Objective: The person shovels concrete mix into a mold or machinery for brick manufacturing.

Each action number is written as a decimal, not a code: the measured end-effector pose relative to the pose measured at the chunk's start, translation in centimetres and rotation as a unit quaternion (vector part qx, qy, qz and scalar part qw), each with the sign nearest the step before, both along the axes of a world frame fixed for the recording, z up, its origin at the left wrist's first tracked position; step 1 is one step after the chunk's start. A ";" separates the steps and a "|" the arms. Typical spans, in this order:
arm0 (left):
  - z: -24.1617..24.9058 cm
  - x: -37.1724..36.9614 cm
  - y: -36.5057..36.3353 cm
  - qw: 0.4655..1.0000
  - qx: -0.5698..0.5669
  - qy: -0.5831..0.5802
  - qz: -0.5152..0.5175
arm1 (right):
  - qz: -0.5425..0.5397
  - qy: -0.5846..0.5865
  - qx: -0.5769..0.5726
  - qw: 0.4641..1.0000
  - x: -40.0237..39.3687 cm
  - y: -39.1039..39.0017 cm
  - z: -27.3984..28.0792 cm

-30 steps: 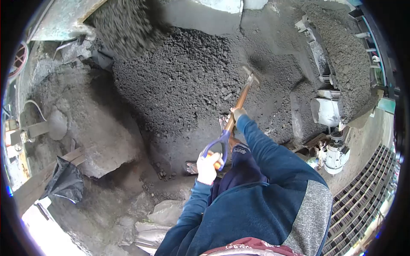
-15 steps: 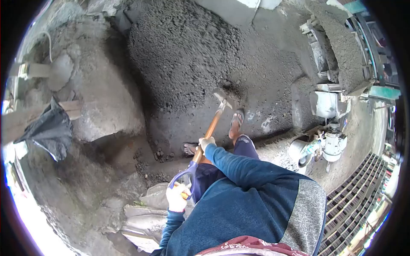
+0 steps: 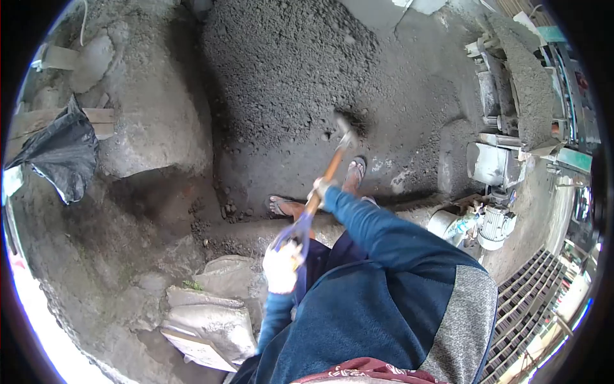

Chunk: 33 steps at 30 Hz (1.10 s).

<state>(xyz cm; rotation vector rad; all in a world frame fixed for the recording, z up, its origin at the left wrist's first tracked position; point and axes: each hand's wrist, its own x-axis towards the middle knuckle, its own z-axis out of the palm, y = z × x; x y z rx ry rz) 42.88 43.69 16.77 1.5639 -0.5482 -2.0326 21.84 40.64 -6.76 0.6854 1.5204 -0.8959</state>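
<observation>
A shovel (image 3: pixel 333 164) with a wooden shaft and a purple D-shaped handle slants from my lap out to the ground. My left hand (image 3: pixel 281 267), in a white glove, is closed around the D-handle at the near end. Farther down, my right hand (image 3: pixel 322 190) wraps the wooden shaft. The shovel's blade (image 3: pixel 347 133), seen nearly edge-on and a little blurred, lies at the lower edge of a heap of grey, crumbly damp material (image 3: pixel 281 64). Beside the blade is a dark hollow in the heap. My sandalled feet stand apart on either side of the shaft.
A big concrete block (image 3: pixel 157 121) rises on the left, with a black plastic sheet (image 3: pixel 67 150) hanging over a wooden beam. Grey sacks (image 3: pixel 214 320) lie at lower left. An electric motor (image 3: pixel 495 227) sits at right, near a slatted rack (image 3: pixel 527 307).
The shovel blade has turned from showing its flat face to nearly edge-on and shifted slightly right. Both hands moved with it, my right hand upward in view. The view has shifted slightly.
</observation>
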 end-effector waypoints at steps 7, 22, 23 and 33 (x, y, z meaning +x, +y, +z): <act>7.0 14.2 6.2 0.992 0.037 -0.037 0.118 | 0.139 -0.067 -0.007 0.988 17.8 3.4 2.1; -4.9 -15.7 -4.5 0.962 0.054 0.239 -0.119 | -0.066 0.262 -0.023 0.963 -23.1 1.5 -2.5; -6.3 -18.7 -4.5 0.959 0.076 0.242 -0.129 | -0.046 0.265 -0.023 0.963 -27.0 1.5 -2.8; -11.9 -27.0 -1.9 0.973 -0.101 0.161 -0.128 | 0.277 0.231 -0.043 0.932 -32.8 2.3 -16.4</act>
